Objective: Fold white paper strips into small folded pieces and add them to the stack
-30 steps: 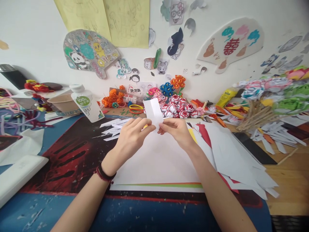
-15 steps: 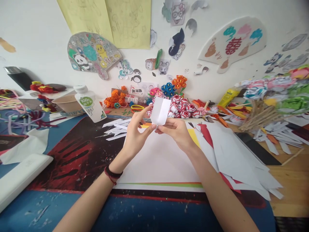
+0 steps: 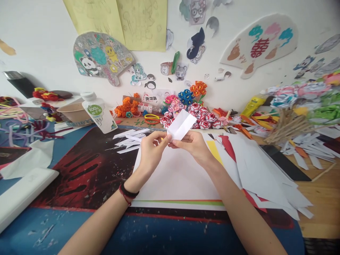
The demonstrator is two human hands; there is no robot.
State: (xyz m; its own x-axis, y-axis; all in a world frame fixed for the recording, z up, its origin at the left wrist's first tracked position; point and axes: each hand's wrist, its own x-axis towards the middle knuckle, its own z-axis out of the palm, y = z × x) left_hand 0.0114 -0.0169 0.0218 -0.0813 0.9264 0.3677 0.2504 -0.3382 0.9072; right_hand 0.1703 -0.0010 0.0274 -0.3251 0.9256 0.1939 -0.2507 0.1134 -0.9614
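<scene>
A small piece of white paper [image 3: 183,124] with a crease along it is held up between my two hands, tilted toward the right. My left hand [image 3: 155,147] pinches its lower left corner between thumb and fingers. At the lower edge, my right hand [image 3: 192,145] grips the paper with the thumb in front and the fingers behind, partly hidden. Beneath both hands lies a stack of large white sheets [image 3: 175,177], with green and orange edges showing at the front.
White paper strips [image 3: 130,140] lie left of the stack, on a dark red-and-black mat [image 3: 77,170]. A white bottle [image 3: 98,112] stands behind them. Red-and-white paper flowers [image 3: 204,118] line the back. Loose white sheets [image 3: 260,170] and wooden sticks [image 3: 284,129] are at the right.
The paper has turned from nearly upright to slanting right. My left fingers, raised beside it before, have curled down onto its lower left corner.
</scene>
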